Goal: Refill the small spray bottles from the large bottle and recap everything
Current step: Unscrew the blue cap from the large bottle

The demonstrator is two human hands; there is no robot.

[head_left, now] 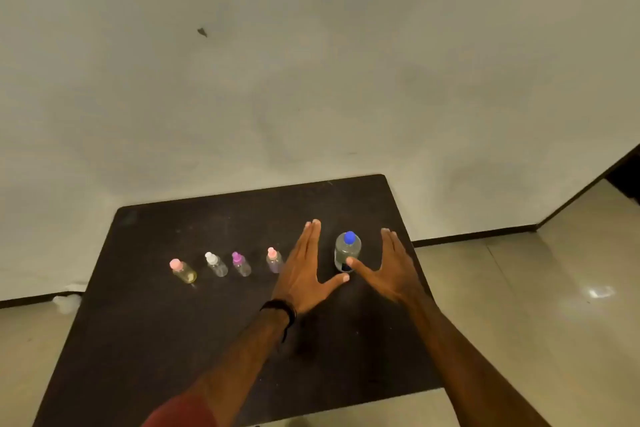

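Dark table [145, 340] set against a pale wall [242, 62], tiled floor [536, 305] to the right. Large bottle [347, 251], clear with a blue cap [350, 237], stands upright toward the 1 o'clock part of the table top, cap on. Four small spray bottles run in a row out to its 9 o'clock, all upright and capped, each apart from the next: pink-capped bottle with yellowish liquid [183, 270] farthest out, then white-capped bottle [216, 264], purple-capped bottle [240, 264], and a second pink-capped bottle [274, 260] nearest the hands, its lower right partly hidden behind the left hand. Left hand [304, 267] sits at the large bottle's 9 o'clock, fingers straight and together pointing to 12, thumb splayed toward 3 o'clock; grip released, holding nothing. Right hand [391, 267] mirrors it at the bottle's 3 o'clock, fingers straight, thumb reaching to 9 o'clock across the lower front of the bottle; grip released, cannot tell whether the thumb tip touches the bottle. The two thumb tips lie near each other at the bottle's 6 o'clock. Dark band [282, 310] on the left wrist; reddish sleeve [183, 412] at the lower edge
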